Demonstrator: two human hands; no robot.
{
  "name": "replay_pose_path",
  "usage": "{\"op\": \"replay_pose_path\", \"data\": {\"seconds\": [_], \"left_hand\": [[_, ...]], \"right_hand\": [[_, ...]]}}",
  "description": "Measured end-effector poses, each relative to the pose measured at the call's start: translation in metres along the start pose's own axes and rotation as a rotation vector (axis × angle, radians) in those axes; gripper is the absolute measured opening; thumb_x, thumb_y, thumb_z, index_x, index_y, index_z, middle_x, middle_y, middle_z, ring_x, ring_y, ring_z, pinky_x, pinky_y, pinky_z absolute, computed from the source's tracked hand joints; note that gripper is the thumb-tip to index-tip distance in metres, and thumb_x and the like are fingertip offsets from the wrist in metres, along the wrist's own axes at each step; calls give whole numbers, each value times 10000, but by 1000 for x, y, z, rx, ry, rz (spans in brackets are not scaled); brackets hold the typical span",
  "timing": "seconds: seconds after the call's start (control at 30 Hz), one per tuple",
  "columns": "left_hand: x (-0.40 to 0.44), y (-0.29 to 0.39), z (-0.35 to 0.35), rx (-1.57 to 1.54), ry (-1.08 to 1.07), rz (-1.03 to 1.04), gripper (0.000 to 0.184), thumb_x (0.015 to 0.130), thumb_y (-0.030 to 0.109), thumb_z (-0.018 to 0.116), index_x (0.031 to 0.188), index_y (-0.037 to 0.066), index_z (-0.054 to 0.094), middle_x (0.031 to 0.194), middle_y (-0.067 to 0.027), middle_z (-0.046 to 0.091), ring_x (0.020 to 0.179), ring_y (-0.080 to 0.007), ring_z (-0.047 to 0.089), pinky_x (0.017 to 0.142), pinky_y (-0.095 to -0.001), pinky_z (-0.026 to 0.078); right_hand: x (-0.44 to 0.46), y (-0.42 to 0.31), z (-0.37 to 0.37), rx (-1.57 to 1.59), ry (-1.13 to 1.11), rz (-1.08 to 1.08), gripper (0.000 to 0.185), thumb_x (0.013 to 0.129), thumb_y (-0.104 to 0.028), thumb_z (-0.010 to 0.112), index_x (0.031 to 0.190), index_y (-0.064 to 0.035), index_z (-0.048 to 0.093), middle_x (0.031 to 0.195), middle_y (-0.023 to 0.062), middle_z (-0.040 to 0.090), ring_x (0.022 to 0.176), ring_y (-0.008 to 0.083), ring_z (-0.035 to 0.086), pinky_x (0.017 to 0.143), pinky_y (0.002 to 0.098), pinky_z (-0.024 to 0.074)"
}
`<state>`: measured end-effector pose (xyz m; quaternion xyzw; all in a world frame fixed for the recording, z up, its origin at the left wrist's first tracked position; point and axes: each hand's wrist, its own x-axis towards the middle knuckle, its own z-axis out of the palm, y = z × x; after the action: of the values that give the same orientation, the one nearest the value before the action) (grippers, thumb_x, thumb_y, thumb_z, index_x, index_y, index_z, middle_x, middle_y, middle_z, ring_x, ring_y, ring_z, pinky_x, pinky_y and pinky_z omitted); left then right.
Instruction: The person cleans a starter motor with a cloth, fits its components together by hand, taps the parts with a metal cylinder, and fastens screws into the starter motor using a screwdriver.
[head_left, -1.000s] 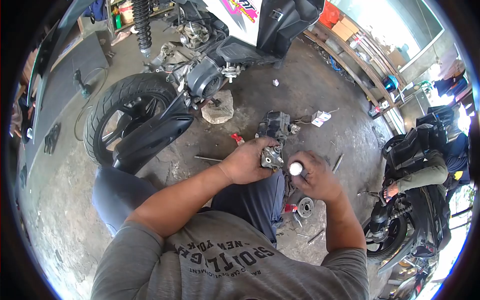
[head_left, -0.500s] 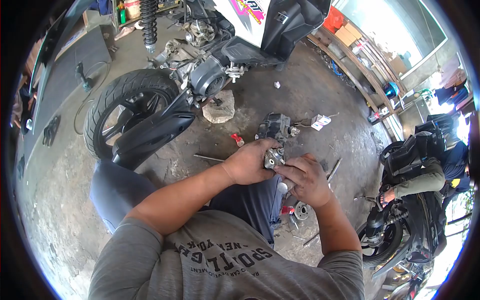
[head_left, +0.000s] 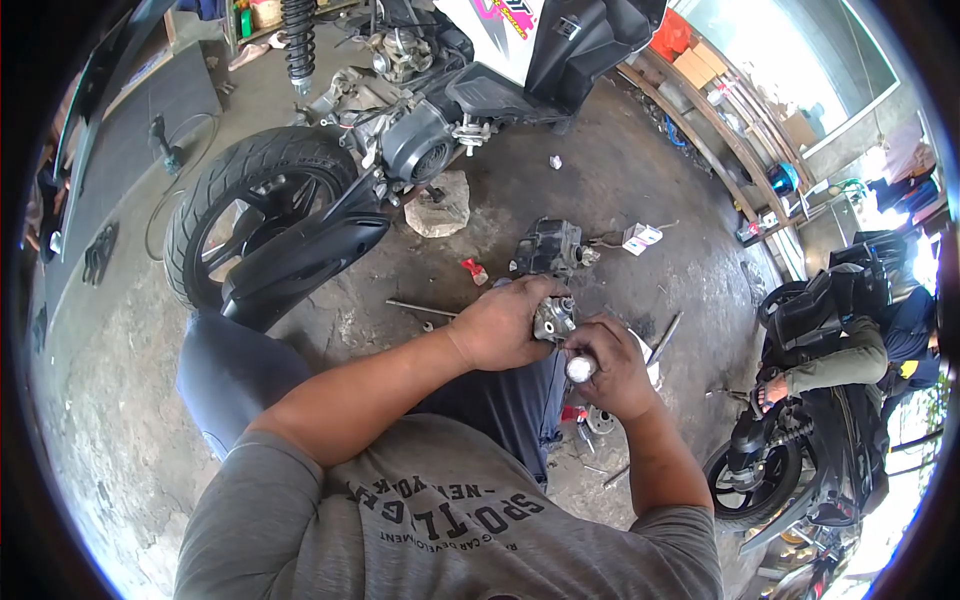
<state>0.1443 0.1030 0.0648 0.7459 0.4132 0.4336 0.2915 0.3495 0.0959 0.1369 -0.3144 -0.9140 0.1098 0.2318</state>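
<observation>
My left hand (head_left: 508, 325) is closed around a small silver metal engine part (head_left: 554, 320) with holes in its face, held above my lap. Beside it my right hand (head_left: 612, 365) is wrapped round a tool with a pale, rounded handle end (head_left: 580, 369). The handle points up towards me, and the tool's tip is hidden by my fingers and the metal part. On the floor just beyond my hands lies a dark, boxy engine part (head_left: 550, 246) with metal fittings.
A partly dismantled scooter (head_left: 420, 145) stands ahead, its rear wheel (head_left: 185, 235) to the left. On the floor are a stone block (head_left: 438, 205), a red-capped item (head_left: 474, 270), a metal rod (head_left: 418, 308) and a small box (head_left: 642, 238). Another motorcycle (head_left: 815, 440) and a person's sleeve (head_left: 838, 362) are at right.
My right hand has turned and shifted slightly, so the tool's handle end now faces up more. The silver part has tilted a little in my left hand.
</observation>
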Motion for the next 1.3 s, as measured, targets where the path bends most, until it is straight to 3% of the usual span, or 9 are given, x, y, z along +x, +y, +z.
{"op": "replay_pose_path", "data": {"seconds": [0.2,0.6,0.7,0.87,1.0,1.03,1.17,1.2,1.3], "left_hand": [[-1,-2,-4,-35,23,26,618,690,164,781,1250,61,541,1175,-171,653,1043,-363,658,889,-420,533],[-2,10,8,118,-43,-28,639,674,104,781,1265,62,544,1216,-148,632,1056,-332,648,902,-402,529],[-1,10,7,149,-68,-55,630,678,116,786,1258,60,548,1217,-148,632,1053,-332,649,897,-404,531],[3,10,6,100,2,-55,611,685,131,782,1246,57,552,1209,-153,632,1048,-328,651,896,-403,530],[0,1,2,33,-29,-4,630,693,97,781,1277,58,547,1220,-140,635,1054,-296,656,909,-370,526],[0,-3,1,38,-31,-5,630,693,97,781,1277,58,547,1220,-140,635,1054,-296,656,909,-370,526],[-8,-20,-5,-275,-19,83,683,677,11,780,1315,59,539,1251,-121,631,1072,-259,646,934,-345,512],[-8,-22,-7,-269,-29,83,683,677,11,780,1315,59,539,1251,-121,631,1072,-259,646,934,-345,512],[-10,-26,-8,-393,-25,97,721,665,-41,784,1334,58,533,1280,-111,621,1091,-245,631,954,-342,499]], "right_hand": [[-7,-1,7,251,102,176,261,662,-11,737,901,-61,646,889,63,638,781,273,605,774,345,487],[4,4,-27,30,-179,47,281,716,-114,757,966,-56,643,929,60,657,858,278,629,814,363,491],[6,5,-23,20,-192,77,292,712,-124,757,974,-54,648,936,59,658,865,278,632,814,365,492],[1,-5,-13,-156,-16,-7,172,782,-63,731,938,-24,670,878,76,654,765,252,602,738,360,497],[-7,-3,-4,381,86,526,150,860,-65,663,1005,-28,662,899,70,641,799,209,603,751,351,492],[-4,-1,-5,386,88,525,150,860,-65,663,1005,-28,662,899,70,641,799,209,603,751,351,492],[13,8,-22,1600,326,770,210,940,-71,556,1136,-22,614,898,68,618,811,175,594,770,322,477],[15,5,-21,1609,334,767,210,940,-71,556,1136,-22,614,898,68,618,811,175,594,770,322,477],[24,-17,-10,957,324,397,289,950,-82,575,1226,-12,529,914,78,625,800,172,583,770,309,481]]}}
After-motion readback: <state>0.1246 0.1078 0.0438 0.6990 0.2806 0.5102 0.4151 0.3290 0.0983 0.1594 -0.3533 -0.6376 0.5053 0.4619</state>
